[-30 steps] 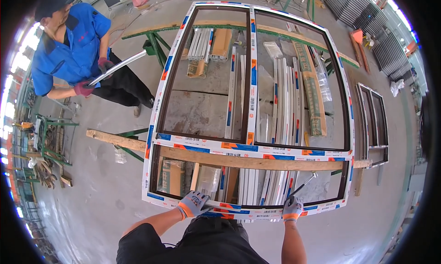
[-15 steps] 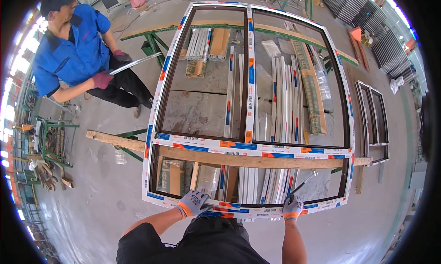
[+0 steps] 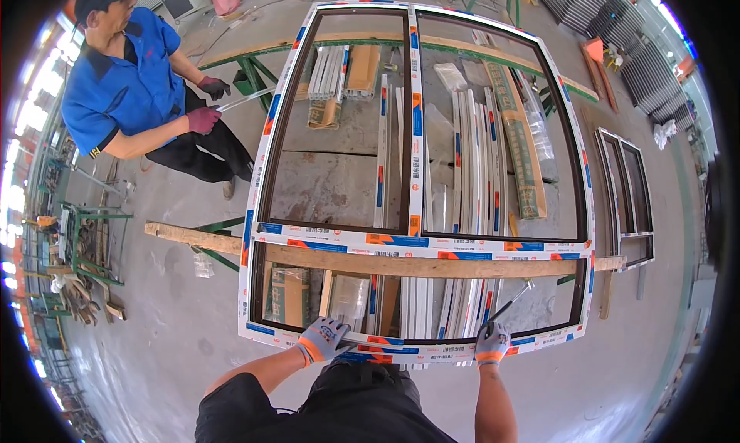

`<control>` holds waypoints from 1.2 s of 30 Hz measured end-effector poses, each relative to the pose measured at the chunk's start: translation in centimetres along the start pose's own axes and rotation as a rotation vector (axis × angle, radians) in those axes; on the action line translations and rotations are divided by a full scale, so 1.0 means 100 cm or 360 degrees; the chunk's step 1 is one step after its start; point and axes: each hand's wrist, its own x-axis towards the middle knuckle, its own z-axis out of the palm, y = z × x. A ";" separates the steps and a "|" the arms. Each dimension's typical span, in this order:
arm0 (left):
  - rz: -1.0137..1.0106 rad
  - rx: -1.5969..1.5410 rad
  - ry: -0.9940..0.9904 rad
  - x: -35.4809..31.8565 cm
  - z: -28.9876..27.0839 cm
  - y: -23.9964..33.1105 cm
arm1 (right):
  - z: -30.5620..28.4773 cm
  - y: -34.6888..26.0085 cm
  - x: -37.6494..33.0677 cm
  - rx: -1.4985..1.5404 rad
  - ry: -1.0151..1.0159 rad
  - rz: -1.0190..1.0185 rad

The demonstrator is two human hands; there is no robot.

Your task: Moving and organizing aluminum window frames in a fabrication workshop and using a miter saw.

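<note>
A large window frame (image 3: 416, 135), wrapped in white film with blue and orange patches, lies flat before me. My left hand (image 3: 324, 338), in a grey glove with an orange cuff, has its fingers curled over the near rail, left of the middle. A thin strip shows along that rail beside the fingers; whether I grip it too I cannot tell. Farther right on the same rail, my right hand (image 3: 492, 343), gloved alike, is closed around the dark handle of a hammer (image 3: 510, 301). Its metal head points away to the right, over the frame's lower opening.
Wooden beams (image 3: 193, 236) on green trestles bear the frame. Below it are profiles (image 3: 470, 166) and cardboard packs (image 3: 516, 135). A co-worker (image 3: 127, 81) in blue stands at far left with a thin strip (image 3: 245, 100). A smaller frame (image 3: 626, 196) stands at right.
The co-worker's far hand has loosened from the thin strip, and the strip has moved right toward the frame's edge. My hands and the hammer have hardly moved.
</note>
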 end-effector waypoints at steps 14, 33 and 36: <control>-0.0013 0.0005 0.0001 0.002 -0.001 0.003 | -0.004 -0.001 0.002 0.0042 -0.0003 0.0008; -0.0909 -0.0648 0.0909 0.232 -0.205 -0.124 | 0.004 0.004 -0.008 -0.0019 0.0023 0.0001; -0.0900 -0.0529 0.0913 0.304 -0.233 -0.192 | 0.004 -0.006 -0.005 0.0026 -0.0026 -0.0001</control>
